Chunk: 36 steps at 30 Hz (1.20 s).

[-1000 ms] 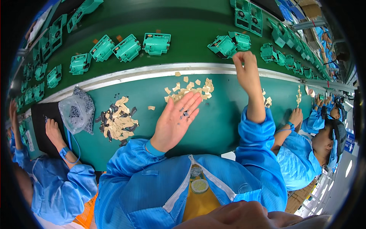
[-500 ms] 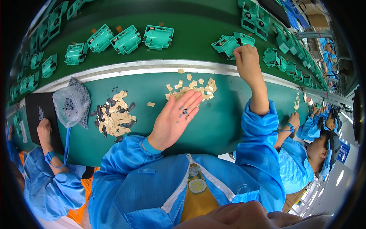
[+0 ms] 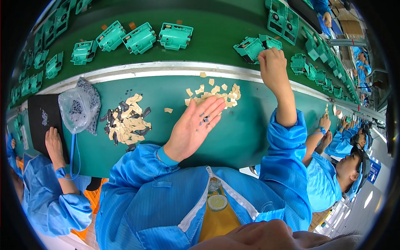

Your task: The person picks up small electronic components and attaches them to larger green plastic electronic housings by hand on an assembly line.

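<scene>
My left hand (image 3: 196,127) lies palm up above the green bench, its fingers stretched out. Several small dark grey pieces (image 3: 204,120) rest on its palm and fingers. Reaching out to the far right, my right hand (image 3: 273,66) has its fingertips pinched together over two teal plastic housings. One housing (image 3: 249,49) sits left of the fingers; the other housing (image 3: 270,41) is just behind them. Whatever the pinched fingers hold is hidden. Beyond my left fingertips is a pile of beige paper-like bits (image 3: 232,95).
A heap of beige and black scraps (image 3: 128,121) lies left of my left hand. Farther left are a clear bag of grey pieces (image 3: 76,109) and a black mat (image 3: 39,114), with a co-worker's hand (image 3: 53,141) on it. A metal rail (image 3: 146,70) separates bench and belt.
The left co-worker's hand has drawn back from the grey pieces on the mat. My right hand has shifted slightly at the housings; my left hand stays palm up.
</scene>
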Tool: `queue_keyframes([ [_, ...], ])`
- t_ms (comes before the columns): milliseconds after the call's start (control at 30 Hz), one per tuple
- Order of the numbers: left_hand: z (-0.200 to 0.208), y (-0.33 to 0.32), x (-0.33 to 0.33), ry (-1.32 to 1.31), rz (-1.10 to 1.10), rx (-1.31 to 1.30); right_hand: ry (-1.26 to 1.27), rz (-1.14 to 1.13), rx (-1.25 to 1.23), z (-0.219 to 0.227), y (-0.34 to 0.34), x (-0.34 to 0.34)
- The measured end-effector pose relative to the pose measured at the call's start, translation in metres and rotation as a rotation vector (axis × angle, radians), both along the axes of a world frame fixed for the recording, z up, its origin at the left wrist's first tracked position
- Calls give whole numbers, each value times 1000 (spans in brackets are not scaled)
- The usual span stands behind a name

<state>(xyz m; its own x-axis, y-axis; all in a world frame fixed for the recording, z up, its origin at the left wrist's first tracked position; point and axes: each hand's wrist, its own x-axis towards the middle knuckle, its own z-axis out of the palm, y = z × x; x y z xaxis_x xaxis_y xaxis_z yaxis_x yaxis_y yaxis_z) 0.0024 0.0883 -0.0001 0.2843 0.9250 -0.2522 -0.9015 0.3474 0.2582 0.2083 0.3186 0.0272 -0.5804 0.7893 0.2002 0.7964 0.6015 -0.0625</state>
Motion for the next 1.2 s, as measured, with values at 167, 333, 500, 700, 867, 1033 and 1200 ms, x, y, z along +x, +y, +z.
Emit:
queue_keyframes([
  [167,0,1,0,-15,2,-7,-50,-2,16,1,-1,-4],
  [333,1,0,1,-14,5,-15,-66,19,70,0,-7,-10],
  [500,4,1,0,-39,7,-15,-68,48,126,-4,-9,-14],
  [700,4,1,-1,-58,12,-20,-81,69,139,-4,-8,-15],
  [867,5,2,-1,-73,8,-22,91,55,-54,-5,-3,-8],
  [1033,5,1,0,-75,5,-31,349,8,-234,-8,0,-3],
  [1200,6,2,-1,-69,-5,-40,370,-50,-331,-11,2,-8],
])
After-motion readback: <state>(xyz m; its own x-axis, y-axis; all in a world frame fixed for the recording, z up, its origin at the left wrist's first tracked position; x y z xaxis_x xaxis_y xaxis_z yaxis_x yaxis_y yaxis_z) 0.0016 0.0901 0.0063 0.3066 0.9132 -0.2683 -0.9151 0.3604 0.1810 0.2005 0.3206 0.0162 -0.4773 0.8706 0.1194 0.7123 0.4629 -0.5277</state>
